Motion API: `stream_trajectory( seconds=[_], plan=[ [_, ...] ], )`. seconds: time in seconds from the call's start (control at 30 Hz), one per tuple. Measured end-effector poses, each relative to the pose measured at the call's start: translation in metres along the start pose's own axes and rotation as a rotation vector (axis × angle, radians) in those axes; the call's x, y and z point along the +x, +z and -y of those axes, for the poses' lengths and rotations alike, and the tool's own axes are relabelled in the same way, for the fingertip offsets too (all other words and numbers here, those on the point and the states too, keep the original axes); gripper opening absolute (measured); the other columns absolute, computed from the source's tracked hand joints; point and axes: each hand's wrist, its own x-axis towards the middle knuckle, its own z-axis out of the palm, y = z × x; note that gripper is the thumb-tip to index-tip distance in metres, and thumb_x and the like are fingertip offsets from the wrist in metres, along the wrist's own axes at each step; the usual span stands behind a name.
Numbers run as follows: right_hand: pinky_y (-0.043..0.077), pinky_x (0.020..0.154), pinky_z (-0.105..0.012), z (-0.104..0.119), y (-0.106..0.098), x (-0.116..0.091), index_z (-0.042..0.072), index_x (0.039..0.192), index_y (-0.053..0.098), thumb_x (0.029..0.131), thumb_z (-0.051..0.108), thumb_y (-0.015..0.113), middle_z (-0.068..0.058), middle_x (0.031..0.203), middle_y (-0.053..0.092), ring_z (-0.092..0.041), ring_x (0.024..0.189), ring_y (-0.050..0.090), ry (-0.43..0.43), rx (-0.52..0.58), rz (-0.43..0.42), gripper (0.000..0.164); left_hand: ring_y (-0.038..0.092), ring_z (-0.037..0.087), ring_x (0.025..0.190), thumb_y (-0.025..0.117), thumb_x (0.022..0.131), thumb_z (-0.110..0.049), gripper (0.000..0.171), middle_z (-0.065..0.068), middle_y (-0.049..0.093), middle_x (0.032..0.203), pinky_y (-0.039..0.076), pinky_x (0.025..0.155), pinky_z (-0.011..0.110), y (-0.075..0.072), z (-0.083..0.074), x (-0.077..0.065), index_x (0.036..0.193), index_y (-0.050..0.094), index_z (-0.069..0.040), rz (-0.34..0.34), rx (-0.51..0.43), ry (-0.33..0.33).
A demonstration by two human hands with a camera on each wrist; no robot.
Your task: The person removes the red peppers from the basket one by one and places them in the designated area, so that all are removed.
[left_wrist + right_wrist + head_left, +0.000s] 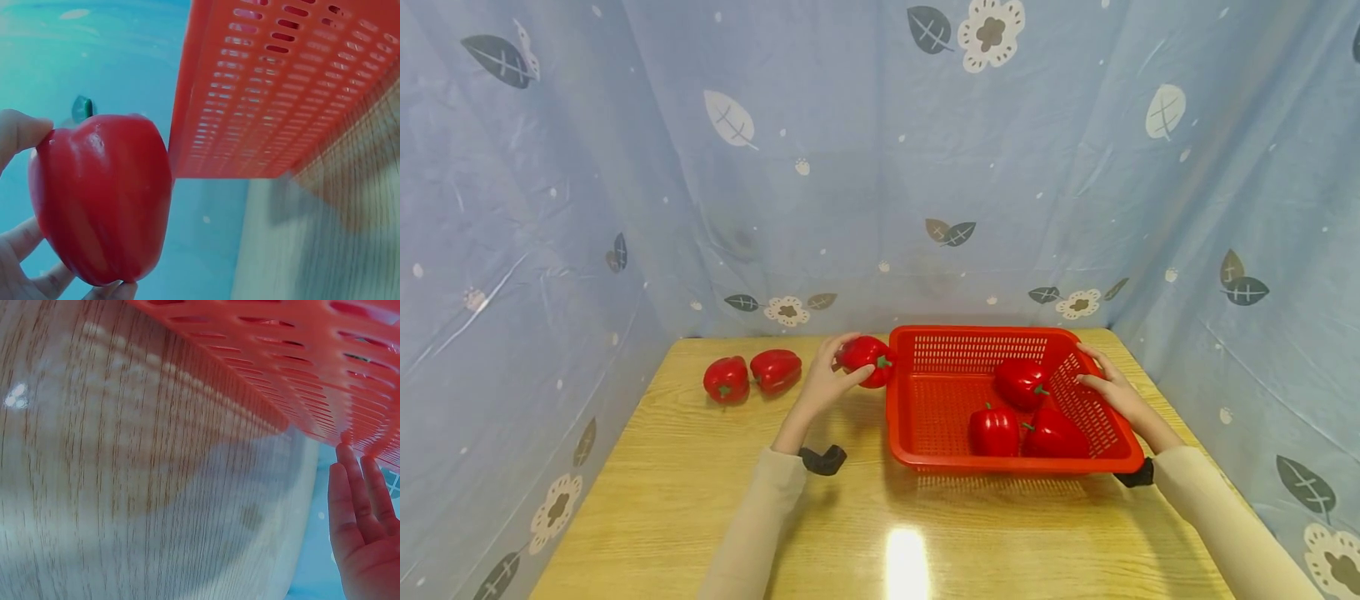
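Observation:
My left hand (829, 385) holds a red bell pepper (867, 360) with a green stem, thumb on one side and fingers on the other. This pepper is beside the left rim of a red plastic basket (892, 417). In the left wrist view the held pepper (106, 200) appears alongside the basket's slotted wall (250, 106). My right hand (1108, 385) holds the basket's right rim, thumb over the edge. Its outstretched fingers (356, 494) touch the outer wall in the right wrist view. Inside the basket lie three red peppers: one (1021, 383) behind, two (994, 431) in front.
Two more red bell peppers, one (726, 380) and another (777, 372), lie on the wooden table (685, 500) at the left. A blue patterned curtain (850, 167) surrounds the table's back and sides. Dark bands (823, 461) show at the wrists.

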Motion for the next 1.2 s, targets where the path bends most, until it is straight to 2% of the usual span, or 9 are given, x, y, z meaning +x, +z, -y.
stream_trajectory(
  seconds=[0.1,0.2,0.57,0.7,0.87,1.2],
  plan=[
    [0.056,0.065,-0.033,0.000,-0.001,0.000,0.017,0.148,0.015,0.098,0.010,0.045,0.010,0.111,0.052,-0.015,0.083,0.066,-0.007,0.019,0.002,0.059,0.041,0.033,0.118,0.072,0.080,-0.021,0.059,0.015,0.043,0.132,0.040,0.097,0.054,0.001,0.018,0.004,0.133,0.048,-0.010,-0.018,0.003,-0.001],
    [0.056,0.065,-0.033,-0.001,-0.001,0.000,0.017,0.148,0.014,0.098,0.011,0.045,0.010,0.111,0.051,-0.015,0.082,0.066,-0.005,0.009,0.002,0.060,0.041,0.030,0.118,0.073,0.080,-0.026,0.059,0.010,0.044,0.132,0.040,0.097,0.053,0.000,0.028,0.002,0.132,0.049,-0.015,-0.033,0.021,-0.012],
    [0.056,0.064,-0.031,-0.003,-0.001,0.001,0.016,0.149,0.014,0.097,0.013,0.046,0.012,0.110,0.051,-0.014,0.082,0.065,-0.010,-0.042,-0.009,0.060,0.041,0.027,0.118,0.073,0.079,-0.032,0.059,0.007,0.042,0.133,0.039,0.100,0.050,-0.007,0.045,-0.010,0.131,0.049,-0.019,-0.053,0.026,-0.061],
    [0.056,0.064,-0.033,0.003,0.001,0.000,0.014,0.149,0.013,0.098,0.009,0.044,0.007,0.111,0.050,-0.015,0.081,0.065,0.004,-0.047,-0.011,0.060,0.041,0.025,0.119,0.073,0.079,-0.032,0.059,0.005,0.040,0.135,0.038,0.101,0.048,-0.009,0.051,-0.013,0.131,0.048,-0.022,-0.058,0.038,-0.089],
    [0.056,0.063,-0.035,0.018,0.009,-0.006,0.012,0.148,0.013,0.097,0.005,0.042,0.005,0.109,0.050,-0.018,0.079,0.066,0.023,0.007,-0.008,0.058,0.041,0.027,0.121,0.074,0.078,-0.032,0.061,0.007,0.040,0.135,0.036,0.102,0.050,-0.011,0.053,-0.018,0.131,0.048,-0.020,-0.072,0.040,-0.095],
    [0.056,0.064,-0.033,-0.001,-0.001,0.001,0.014,0.148,0.015,0.098,0.006,0.041,0.010,0.111,0.049,-0.017,0.079,0.066,0.012,-0.021,-0.014,0.057,0.042,0.030,0.120,0.075,0.077,-0.030,0.062,0.012,0.039,0.132,0.038,0.100,0.052,-0.016,0.064,-0.029,0.131,0.049,-0.014,-0.104,0.028,-0.118]
  ],
)
